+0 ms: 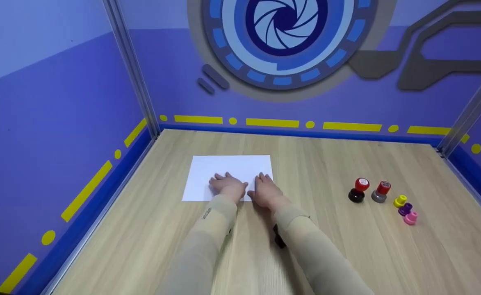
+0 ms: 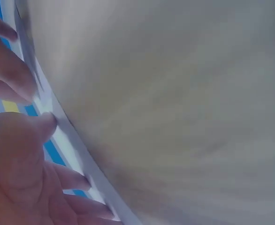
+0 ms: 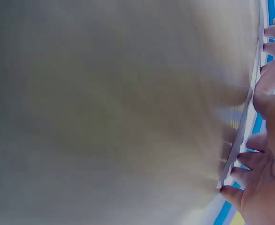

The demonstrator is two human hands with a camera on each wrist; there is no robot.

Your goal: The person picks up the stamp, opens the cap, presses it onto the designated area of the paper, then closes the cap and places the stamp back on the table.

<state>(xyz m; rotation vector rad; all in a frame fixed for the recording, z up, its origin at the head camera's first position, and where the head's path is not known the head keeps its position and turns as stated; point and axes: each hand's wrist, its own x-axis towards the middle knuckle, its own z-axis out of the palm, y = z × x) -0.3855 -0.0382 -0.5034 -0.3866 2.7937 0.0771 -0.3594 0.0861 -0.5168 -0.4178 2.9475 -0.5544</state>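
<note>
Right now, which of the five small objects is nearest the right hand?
The red-topped object with the black base, leftmost of the five; the grey-based one, yellow one, purple one and pink one stand farther right.

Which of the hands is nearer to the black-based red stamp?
Right. The right hand rests at the right part of the white paper, left of the red stamp; the left hand is farther left.

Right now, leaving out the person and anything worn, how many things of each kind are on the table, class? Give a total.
White paper sheet: 1
Larger red-topped pieces: 2
Small one-coloured pieces (yellow, purple, pink): 3
Total: 6
</note>
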